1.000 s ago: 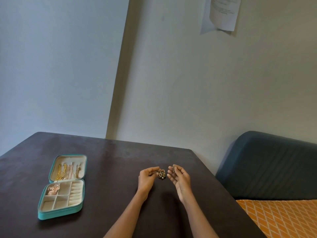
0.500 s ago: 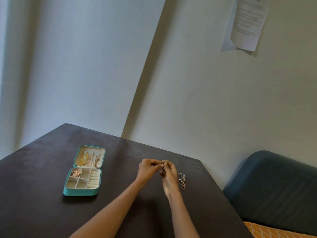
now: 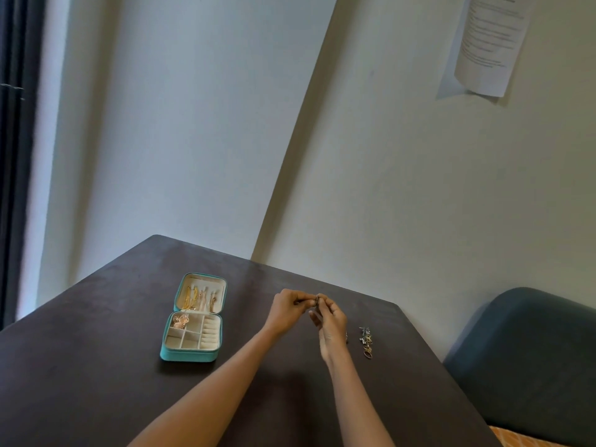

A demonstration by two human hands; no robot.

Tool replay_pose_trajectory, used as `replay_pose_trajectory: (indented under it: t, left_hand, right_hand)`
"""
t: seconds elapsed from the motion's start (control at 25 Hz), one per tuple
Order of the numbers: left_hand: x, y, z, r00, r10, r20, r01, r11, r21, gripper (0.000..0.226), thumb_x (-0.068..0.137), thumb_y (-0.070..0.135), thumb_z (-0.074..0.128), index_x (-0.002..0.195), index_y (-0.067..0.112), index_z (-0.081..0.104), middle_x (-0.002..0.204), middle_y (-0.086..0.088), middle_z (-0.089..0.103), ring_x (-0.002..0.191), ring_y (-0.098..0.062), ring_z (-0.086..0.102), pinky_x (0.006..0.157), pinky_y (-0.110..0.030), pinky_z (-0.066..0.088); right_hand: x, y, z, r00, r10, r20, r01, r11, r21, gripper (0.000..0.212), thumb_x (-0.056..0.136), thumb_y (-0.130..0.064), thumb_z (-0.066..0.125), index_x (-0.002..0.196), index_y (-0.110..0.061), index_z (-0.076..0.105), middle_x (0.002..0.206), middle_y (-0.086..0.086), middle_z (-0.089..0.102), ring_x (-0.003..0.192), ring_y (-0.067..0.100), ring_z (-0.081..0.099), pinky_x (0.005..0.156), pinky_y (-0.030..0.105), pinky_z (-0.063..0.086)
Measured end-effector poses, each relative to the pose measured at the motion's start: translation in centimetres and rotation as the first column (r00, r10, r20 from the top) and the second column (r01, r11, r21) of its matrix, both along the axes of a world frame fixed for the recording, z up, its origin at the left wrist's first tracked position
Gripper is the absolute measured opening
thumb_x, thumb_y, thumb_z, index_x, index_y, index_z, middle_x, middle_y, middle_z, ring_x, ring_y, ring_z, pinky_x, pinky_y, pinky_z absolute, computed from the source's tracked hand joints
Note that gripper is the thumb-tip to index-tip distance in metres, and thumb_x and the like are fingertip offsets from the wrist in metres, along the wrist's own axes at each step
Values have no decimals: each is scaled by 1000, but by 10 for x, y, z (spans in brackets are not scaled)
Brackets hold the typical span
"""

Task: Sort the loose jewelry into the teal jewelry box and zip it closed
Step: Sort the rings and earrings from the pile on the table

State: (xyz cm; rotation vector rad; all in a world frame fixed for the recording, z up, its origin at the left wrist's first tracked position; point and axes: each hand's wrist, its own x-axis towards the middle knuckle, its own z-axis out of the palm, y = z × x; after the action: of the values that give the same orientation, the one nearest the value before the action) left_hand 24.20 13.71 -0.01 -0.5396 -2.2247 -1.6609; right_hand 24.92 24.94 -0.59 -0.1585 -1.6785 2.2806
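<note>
The teal jewelry box (image 3: 188,355) lies open on the dark table (image 3: 96,366), left of my hands. Gold chains hang in its lid and a rose-gold piece sits in a near-left compartment; the other compartments look bare. My left hand (image 3: 287,309) and my right hand (image 3: 330,324) meet above the table and together pinch one small ring-like piece (image 3: 317,300) between their fingertips. A small heap of loose jewelry (image 3: 366,341) lies on the table just right of my right hand.
The table's far edge meets a pale wall, and its right edge borders a dark blue sofa (image 3: 532,366). A sheet of paper (image 3: 490,43) hangs on the wall. A dark curtain (image 3: 13,156) shows at the far left.
My hands came together and lifted one small piece out of the heap, which now lies to the right of my right hand. The view swung right and up.
</note>
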Motion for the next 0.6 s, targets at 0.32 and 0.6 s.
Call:
replay_pose_trajectory:
  t: [0.32, 0.6]
  left_hand:
    - [3, -5, 12, 999, 44, -5, -42, 986, 159, 17, 85, 12, 67, 99, 17, 75, 91, 3, 75, 83, 2, 67, 77, -10, 51]
    - [2, -19, 9, 994, 105, -4, -104, 989, 110, 11, 83, 16, 70, 92, 15, 76, 86, 1, 74, 78, -3, 67, 77, -17, 53]
  right_hand:
    - [3, -16, 14, 989, 148, -28, -150, 960, -237, 12, 96, -8, 48, 94, -13, 59, 89, 5, 62, 83, 17, 60, 72, 28, 49]
    - [2, -14, 7, 999, 34, -34, -25, 971, 238, 9, 94, -20, 57, 94, -15, 65, 91, -1, 66, 92, 13, 59, 74, 23, 49]
